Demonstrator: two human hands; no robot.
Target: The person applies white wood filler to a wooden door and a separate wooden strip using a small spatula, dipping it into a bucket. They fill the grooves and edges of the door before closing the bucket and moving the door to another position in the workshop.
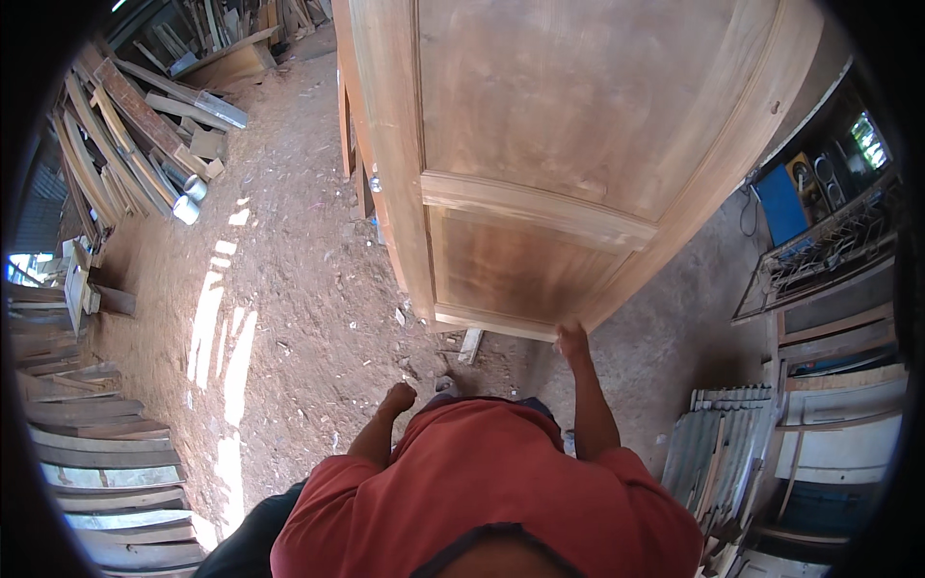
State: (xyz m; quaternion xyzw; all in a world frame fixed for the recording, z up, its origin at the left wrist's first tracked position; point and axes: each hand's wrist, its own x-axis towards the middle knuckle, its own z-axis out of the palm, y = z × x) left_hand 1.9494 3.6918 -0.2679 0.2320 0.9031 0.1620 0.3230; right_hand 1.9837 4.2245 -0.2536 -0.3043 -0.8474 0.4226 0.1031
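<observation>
A large panelled wooden door lies raised in front of me, its near end close to my body. My right hand is closed on the near edge of the door, by its right corner. Over the dirt floor, just left of my body, my left hand hangs curled into a fist, apart from the door; nothing shows in it. A small knot or hole marks the door's right stile. Beneath its near end a short pale wood piece sticks out.
Stacked boards and scrap wood line the left, with white buckets beside them. More planks lie at the lower left. At right are corrugated sheets, a metal grille and a blue panel. Debris dots the dirt floor.
</observation>
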